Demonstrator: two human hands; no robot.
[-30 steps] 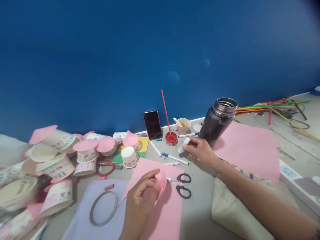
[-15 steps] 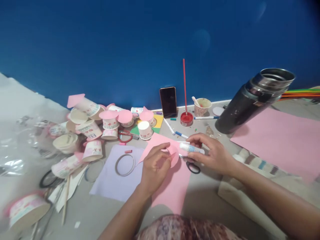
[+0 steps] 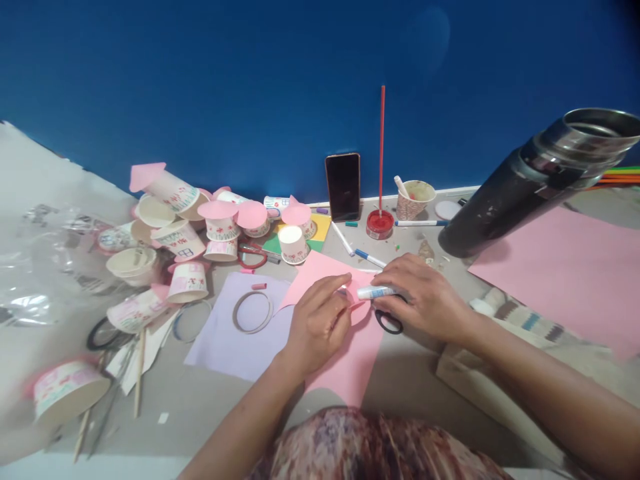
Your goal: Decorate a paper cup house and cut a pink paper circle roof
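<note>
My left hand [image 3: 320, 323] is closed, pinching a small curved piece of pink paper [image 3: 359, 312] whose near part is hidden behind my fingers. In my right hand [image 3: 423, 293] is a white and blue glue stick [image 3: 374, 292], its end pointing left at the pink piece. Beneath both hands lies a larger pink paper sheet [image 3: 343, 373] with curved cut edges. A black scissors handle [image 3: 389, 323] shows just under my right hand; the blades are mostly hidden.
Decorated paper cups [image 3: 220, 230] with pink paper tops crowd the left. A tape roll [image 3: 253, 312] rests on lilac paper [image 3: 215, 347]. Behind stand a phone [image 3: 343, 187], a red pot [image 3: 380, 225] and a cup [image 3: 416, 200]. A dark flask [image 3: 520, 180] leans at right beside pink paper [image 3: 565, 267].
My right hand has turned over the glue stick, which now lies more level and close to the pink piece. My left hand keeps its pinch. The whole view has shifted slightly.
</note>
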